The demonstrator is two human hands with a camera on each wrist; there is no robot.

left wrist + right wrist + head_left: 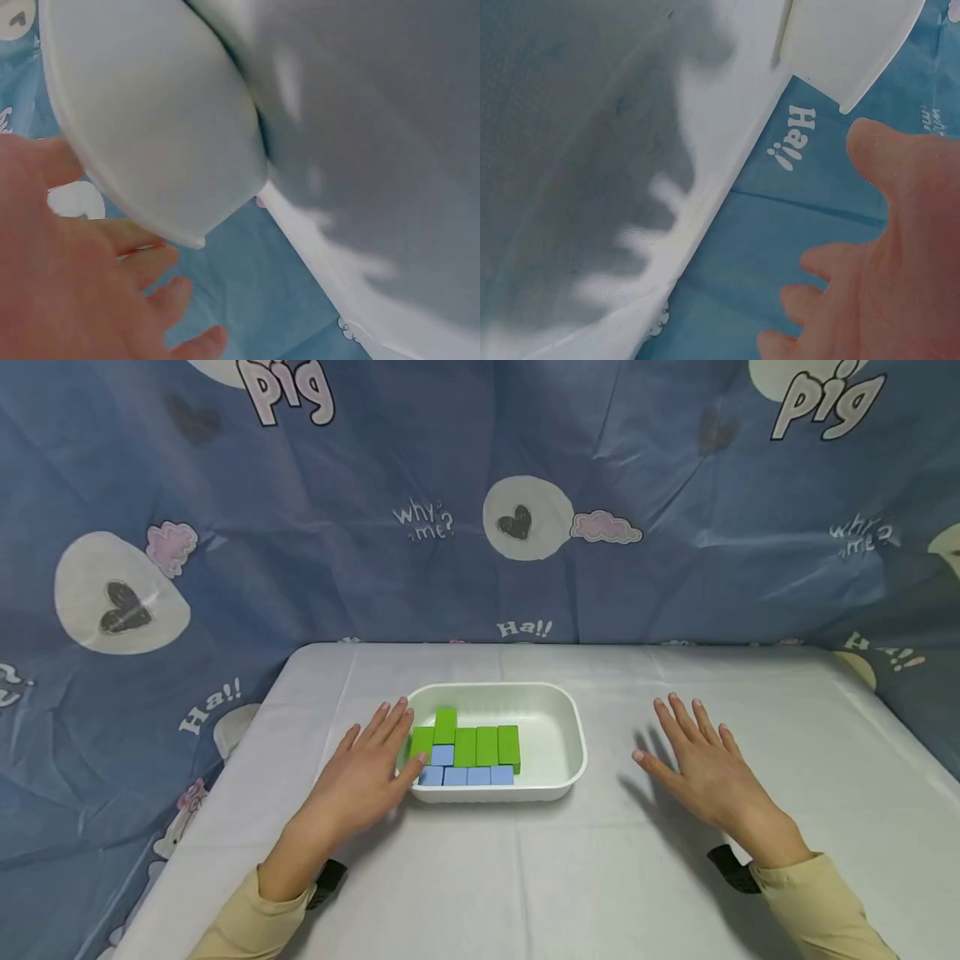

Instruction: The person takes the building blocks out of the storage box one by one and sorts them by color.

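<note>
Tray (551, 727), white and rounded at its corners, stands on the white-covered table (562, 885), between my 2 hands and nearer the left. Against its left part lie 5 green blocks (487, 747) and 5 blue blocks (478, 776): 4 blue along the front wall, 1 blue behind them, with 1 green set farther back than the other 4. White floor shows from the blocks to the right wall. My left hand (363, 785) overlaps the tray's left rim in the head view, fingers straight and slightly spread; whether I touch the rim, I cannot tell. My right hand (708, 781), fingers fanned and holding nothing, hangs well apart from the right rim, with table surface between. Behind the table's far edge rises printed blue cloth (375, 443).
</note>
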